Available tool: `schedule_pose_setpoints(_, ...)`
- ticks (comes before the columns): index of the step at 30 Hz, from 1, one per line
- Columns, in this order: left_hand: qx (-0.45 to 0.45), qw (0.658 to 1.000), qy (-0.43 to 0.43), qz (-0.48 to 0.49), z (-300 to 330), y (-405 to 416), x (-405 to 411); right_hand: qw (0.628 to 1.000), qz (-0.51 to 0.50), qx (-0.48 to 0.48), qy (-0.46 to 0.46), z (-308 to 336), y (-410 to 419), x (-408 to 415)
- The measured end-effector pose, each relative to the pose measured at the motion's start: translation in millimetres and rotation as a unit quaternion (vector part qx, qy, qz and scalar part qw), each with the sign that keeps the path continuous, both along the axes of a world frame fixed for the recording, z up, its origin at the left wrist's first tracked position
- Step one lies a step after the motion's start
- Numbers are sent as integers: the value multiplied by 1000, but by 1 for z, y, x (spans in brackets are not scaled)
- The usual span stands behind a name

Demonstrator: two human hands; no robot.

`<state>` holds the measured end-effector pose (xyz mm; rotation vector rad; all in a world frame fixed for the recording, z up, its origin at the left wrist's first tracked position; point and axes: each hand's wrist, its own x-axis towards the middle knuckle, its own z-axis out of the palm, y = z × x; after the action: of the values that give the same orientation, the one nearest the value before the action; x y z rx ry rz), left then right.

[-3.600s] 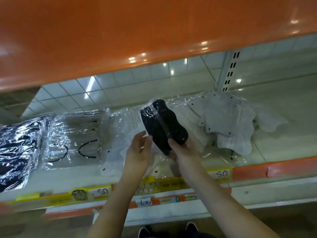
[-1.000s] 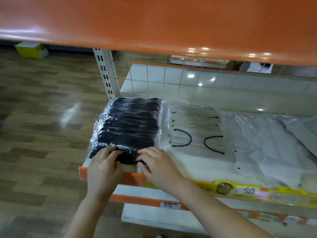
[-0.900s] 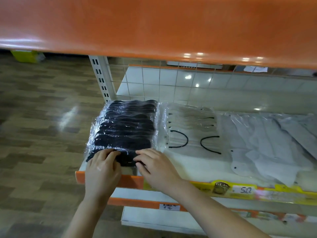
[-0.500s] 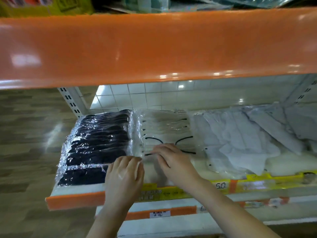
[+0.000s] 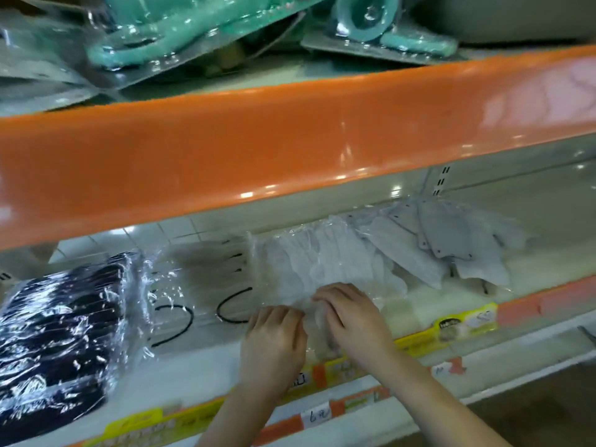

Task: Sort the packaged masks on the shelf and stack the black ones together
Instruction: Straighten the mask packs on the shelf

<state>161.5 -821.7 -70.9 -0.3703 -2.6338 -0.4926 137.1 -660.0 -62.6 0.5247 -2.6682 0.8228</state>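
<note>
Both hands have shifted right, off the black masks (image 5: 61,330) stacked at the shelf's (image 5: 206,366) left end. Left hand (image 5: 274,343) and right hand (image 5: 351,317) fingers curl onto the white masks (image 5: 322,266) — slippery wrap could slide, toppling the leaning grey masks (image 5: 451,243).

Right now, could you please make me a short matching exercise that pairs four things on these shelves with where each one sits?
Things:
1. stack of black masks in clear plastic wrap
2. clear packs with black ear loops
3. white masks in crinkled clear wrap
4. teal items in blister packs

Places:
A. upper shelf
B. under both hands
C. far left of the lower shelf
D. between the black and the white masks

Pairs: 1-C, 2-D, 3-B, 4-A
</note>
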Motion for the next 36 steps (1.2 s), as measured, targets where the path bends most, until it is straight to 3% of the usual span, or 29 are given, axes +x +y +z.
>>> schedule_pose_setpoints(7,13,999,-2,-29,-1,76,-28,995,-97,12,4,3,85,-28)
schedule_pose_setpoints(12,29,999,-6,-14,-7,120,-53,984,-121,60,-116,-6,135,-56)
schedule_pose_setpoints(18,-7,995,-91,43,-15,164,-77,966,-113,93,-215,-8,147,-69)
schedule_pose_setpoints(24,-33,996,-76,45,-27,165,-77,964,-129,145,-180,-12,156,-77)
schedule_pose_setpoints(28,-15,997,-58,45,-26,168,-76,978,-142,139,-61,-22,160,-81)
schedule_pose_setpoints(36,-20,995,-75,59,-22,170,-74,986,-116,100,-63,-17,167,-85)
